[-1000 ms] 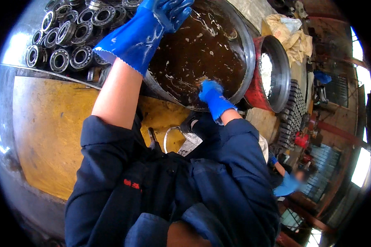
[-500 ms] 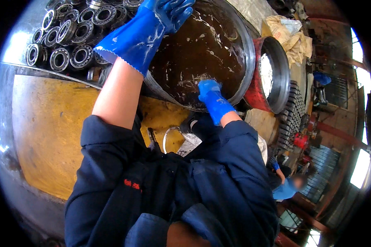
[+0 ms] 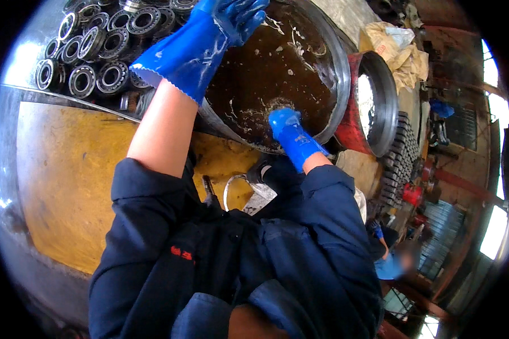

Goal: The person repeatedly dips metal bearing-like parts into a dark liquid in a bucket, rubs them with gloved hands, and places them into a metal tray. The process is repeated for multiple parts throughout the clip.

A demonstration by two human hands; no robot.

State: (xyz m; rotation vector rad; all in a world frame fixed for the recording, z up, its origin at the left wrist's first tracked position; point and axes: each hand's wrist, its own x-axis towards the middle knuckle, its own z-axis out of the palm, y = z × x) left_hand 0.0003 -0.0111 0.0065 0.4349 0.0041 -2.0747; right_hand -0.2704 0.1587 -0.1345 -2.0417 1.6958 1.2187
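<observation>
A wide round metal tub (image 3: 338, 85) holds dark brown liquid (image 3: 254, 76) streaked with pale foam. My right hand (image 3: 287, 125), in a long blue rubber glove, dips into the liquid near the tub's closer side. Its fingers are under the surface, so whatever they may hold is hidden. Small bubbles ring that glove. Up at the tub's far left side is my left hand (image 3: 234, 21), gloved the same way and wet. Its fingers stretch loosely to the right above the liquid, with no object visible in them.
Many steel bearings (image 3: 112, 77) lie piled on a metal surface at the upper left, beside a yellow board (image 3: 68, 186). A red drum (image 3: 353, 107) stands right of the tub, with crumpled sacks (image 3: 398, 53) beyond. Another person (image 3: 387, 265) is at the lower right.
My right hand has shifted slightly left in the liquid, and the foam has drifted, with a ring of bubbles near that glove. My left hand has barely moved.
</observation>
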